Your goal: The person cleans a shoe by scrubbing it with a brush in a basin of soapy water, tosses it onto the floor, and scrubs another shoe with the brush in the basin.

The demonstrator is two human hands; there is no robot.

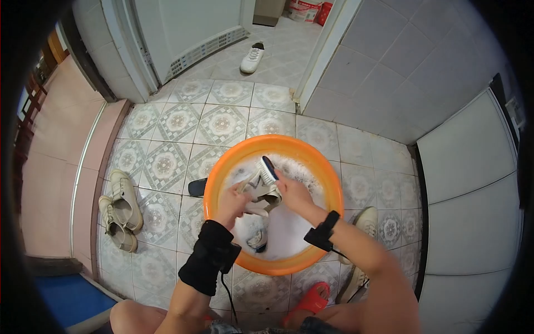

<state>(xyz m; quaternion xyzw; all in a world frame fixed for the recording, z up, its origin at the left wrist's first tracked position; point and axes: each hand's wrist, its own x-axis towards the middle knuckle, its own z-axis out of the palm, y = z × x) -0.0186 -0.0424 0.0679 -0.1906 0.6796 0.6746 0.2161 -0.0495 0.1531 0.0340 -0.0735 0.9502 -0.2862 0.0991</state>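
Observation:
Over an orange basin (pixel 335 189) of sudsy water, my left hand (pixel 232 205) is closed on a pale shoe (pixel 272 197). My right hand (pixel 295 195) grips a scrub brush (pixel 268 168) with a dark back and white bristles. The bristles face the shoe; whether they touch it I cannot tell. Lower in the basin, a second shoe (pixel 257 240) lies partly covered by white foam.
A pair of pale shoes (pixel 123 203) stands on the tiles at left. More pale shoes (pixel 364 222) stand right of the basin, near a red slipper (pixel 316 298). A dark object (pixel 197 187) touches the basin's left side. One white shoe (pixel 252 58) lies by the doorway.

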